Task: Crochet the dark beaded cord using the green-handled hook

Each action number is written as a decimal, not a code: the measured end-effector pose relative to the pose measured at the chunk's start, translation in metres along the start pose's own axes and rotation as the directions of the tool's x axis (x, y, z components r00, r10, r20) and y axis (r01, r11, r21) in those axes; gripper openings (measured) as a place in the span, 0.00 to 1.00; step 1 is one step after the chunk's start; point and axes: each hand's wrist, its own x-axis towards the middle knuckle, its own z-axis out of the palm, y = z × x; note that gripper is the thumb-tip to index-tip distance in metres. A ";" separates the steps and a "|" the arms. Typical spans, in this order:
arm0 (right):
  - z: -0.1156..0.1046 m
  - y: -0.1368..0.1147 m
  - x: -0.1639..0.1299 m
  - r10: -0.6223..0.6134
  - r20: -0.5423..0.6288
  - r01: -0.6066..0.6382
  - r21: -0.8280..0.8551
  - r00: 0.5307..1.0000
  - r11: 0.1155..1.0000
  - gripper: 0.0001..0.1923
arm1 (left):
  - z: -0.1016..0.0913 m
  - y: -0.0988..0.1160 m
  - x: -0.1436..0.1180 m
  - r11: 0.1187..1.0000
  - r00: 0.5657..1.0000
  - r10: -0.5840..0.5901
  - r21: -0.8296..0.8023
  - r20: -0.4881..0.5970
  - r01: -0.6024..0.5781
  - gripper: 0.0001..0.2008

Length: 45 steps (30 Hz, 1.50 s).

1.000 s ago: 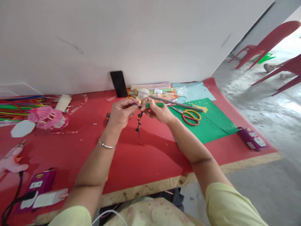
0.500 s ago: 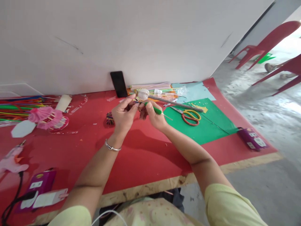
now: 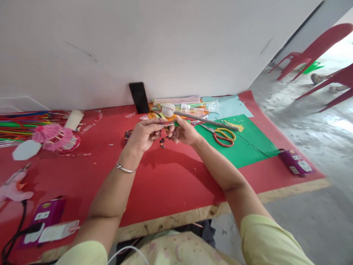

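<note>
Fingers (image 3: 154, 127) of the left hand (image 3: 142, 135) pinch a thin wire strip (image 3: 162, 141); the right hand (image 3: 184, 132) grips a green-handled tool (image 3: 180, 123), lying crosswise, above the red bench (image 3: 165, 184).

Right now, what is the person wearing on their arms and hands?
Both arms are bare from the hands up past the elbows. The left wrist wears a thin silver bangle. Short pale yellow-green sleeves cover the upper arms. The left hand and right hand wear no gloves; no rings can be made out.
</note>
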 end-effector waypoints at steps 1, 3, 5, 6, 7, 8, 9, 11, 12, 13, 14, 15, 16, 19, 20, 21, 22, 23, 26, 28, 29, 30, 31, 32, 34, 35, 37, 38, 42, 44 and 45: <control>-0.003 0.000 0.000 0.011 0.018 -0.012 0.011 1.000 1.000 0.34 | -0.001 -0.001 0.000 1.000 1.000 0.005 0.012 0.012 -0.006 0.13; -0.006 0.000 0.000 0.016 0.035 -0.017 0.010 0.999 1.000 0.33 | -0.002 -0.001 0.000 1.000 0.999 0.009 0.026 0.039 -0.010 0.12; -0.008 -0.003 -0.001 0.025 0.044 -0.024 -0.020 0.999 1.000 0.32 | -0.003 0.001 -0.001 0.999 0.998 0.007 0.048 0.065 -0.010 0.11; -0.008 -0.006 -0.003 0.031 0.050 -0.028 -0.043 0.998 0.999 0.31 | -0.003 0.002 -0.002 0.998 0.997 0.006 0.067 0.077 -0.011 0.11; -0.007 -0.008 -0.004 0.035 0.058 -0.031 -0.071 0.998 0.997 0.30 | -0.003 0.002 -0.002 0.996 0.996 0.005 0.090 0.090 -0.014 0.11; -0.007 -0.012 -0.006 0.035 0.067 -0.028 -0.102 0.997 0.994 0.30 | -0.004 0.003 -0.003 0.993 0.995 0.007 0.114 0.101 -0.018 0.10; -0.006 -0.015 -0.008 0.025 0.074 -0.015 -0.131 0.997 0.991 0.29 | -0.004 0.004 -0.004 0.990 0.994 0.011 0.137 0.110 -0.026 0.10; -0.003 -0.020 -0.011 -0.014 0.070 0.026 -0.173 0.997 0.985 0.29 | -0.005 0.004 -0.004 0.983 0.992 0.032 0.173 0.124 -0.053 0.09; -0.002 -0.022 -0.012 -0.037 0.060 0.047 -0.181 0.997 0.982 0.28 | -0.006 0.004 -0.005 0.980 0.991 0.045 0.185 0.129 -0.069 0.09; -0.001 -0.024 -0.013 -0.055 0.049 0.063 -0.181 0.997 0.981 0.28 | -0.006 0.005 -0.005 0.977 0.989 0.058 0.195 0.133 -0.083 0.09; 0.000 -0.025 -0.013 -0.068 0.038 0.073 -0.178 0.997 0.981 0.28 | -0.007 0.005 -0.004 0.974 0.988 0.069 0.204 0.136 -0.096 0.09; 0.001 -0.025 -0.013 -0.075 0.029 0.079 -0.175 0.997 0.981 0.28 | -0.008 0.005 -0.004 0.971 0.987 0.076 0.213 0.139 -0.105 0.09; 0.001 -0.026 -0.013 -0.079 0.023 0.082 -0.174 0.997 0.981 0.28 | -0.009 0.005 -0.004 0.968 0.987 0.079 0.224 0.141 -0.110 0.10; 0.002 -0.026 -0.014 -0.099 -0.007 0.096 -0.194 0.995 0.976 0.29 | -0.012 0.005 -0.003 0.957 0.986 0.095 0.259 0.135 -0.128 0.10; 0.003 -0.026 -0.014 -0.110 -0.015 0.104 -0.211 0.994 0.972 0.29 | -0.013 0.004 -0.002 0.953 0.986 0.106 0.272 0.129 -0.137 0.10; 0.003 -0.027 -0.015 -0.124 -0.021 0.116 -0.235 0.992 0.965 0.30 | -0.014 0.004 -0.002 0.947 0.985 0.119 0.286 0.121 -0.150 0.10; 0.005 -0.027 -0.017 -0.142 -0.025 0.130 -0.269 0.990 0.954 0.31 | -0.014 0.003 -0.002 0.939 0.984 0.135 0.302 0.113 -0.163 0.10; 0.007 -0.028 -0.018 -0.165 -0.029 0.148 -0.316 0.986 0.937 0.32 | -0.014 0.002 -0.002 0.932 0.983 0.151 0.318 0.102 -0.176 0.10; 0.014 -0.027 -0.021 -0.344 -0.046 0.259 -0.569 0.938 0.781 0.32 | -0.011 0.002 -0.002 0.929 0.980 0.194 0.313 0.044 -0.198 0.12; 0.018 -0.023 -0.021 -0.545 0.021 0.361 -0.771 0.838 0.525 0.28 | -0.007 0.002 -0.001 0.958 0.982 0.191 0.220 -0.008 -0.185 0.14; 0.020 -0.021 -0.020 -0.623 0.086 0.395 -0.837 0.778 0.379 0.26 | -0.006 0.002 0.000 0.973 0.985 0.172 0.161 -0.027 -0.166 0.15; 0.021 -0.018 -0.019 -0.671 0.155 0.417 -0.874 0.725 0.249 0.23 | -0.004 0.003 0.000 0.984 0.988 0.147 0.108 -0.041 -0.142 0.15; 0.022 -0.016 -0.018 -0.691 0.213 0.428 -0.891 0.691 0.153 0.20 | -0.003 0.003 0.001 0.990 0.991 0.125 0.070 -0.054 -0.121 0.14; 0.022 -0.013 -0.017 -0.696 0.251 0.430 -0.898 0.672 0.092 0.19 | -0.001 0.002 0.001 0.993 0.991 0.114 0.052 -0.065 -0.110 0.14; 0.023 -0.009 -0.017 -0.693 0.282 0.424 -0.905 0.664 0.038 0.16 | 0.001 0.000 0.002 0.990 0.988 0.132 0.062 -0.082 -0.127 0.13; 0.023 -0.008 -0.017 -0.692 0.283 0.417 -0.908 0.664 0.029 0.16 | 0.002 -0.001 0.002 0.986 0.984 0.155 0.080 -0.088 -0.148 0.13; 0.024 -0.008 -0.017 -0.691 0.278 0.409 -0.912 0.667 0.029 0.15 | 0.002 -0.005 0.002 0.969 0.969 0.221 0.137 -0.108 -0.206 0.12; 0.024 -0.008 -0.017 -0.691 0.278 0.411 -0.911 0.668 0.031 0.15 | 0.002 -0.008 0.003 0.953 0.956 0.267 0.178 -0.123 -0.243 0.11; 0.026 -0.010 -0.017 -0.702 0.291 0.430 -0.903 0.650 0.024 0.15 | -0.004 -0.016 0.007 0.861 0.885 0.443 0.344 -0.145 -0.375 0.08; 0.027 -0.011 -0.017 -0.702 0.289 0.419 -0.908 0.651 0.015 0.16 | -0.007 -0.017 0.008 0.849 0.878 0.455 0.368 -0.145 -0.379 0.08; 0.028 -0.011 -0.018 -0.697 0.285 0.406 -0.914 0.657 0.008 0.16 | -0.007 -0.017 0.008 0.853 0.879 0.450 0.367 -0.154 -0.372 0.09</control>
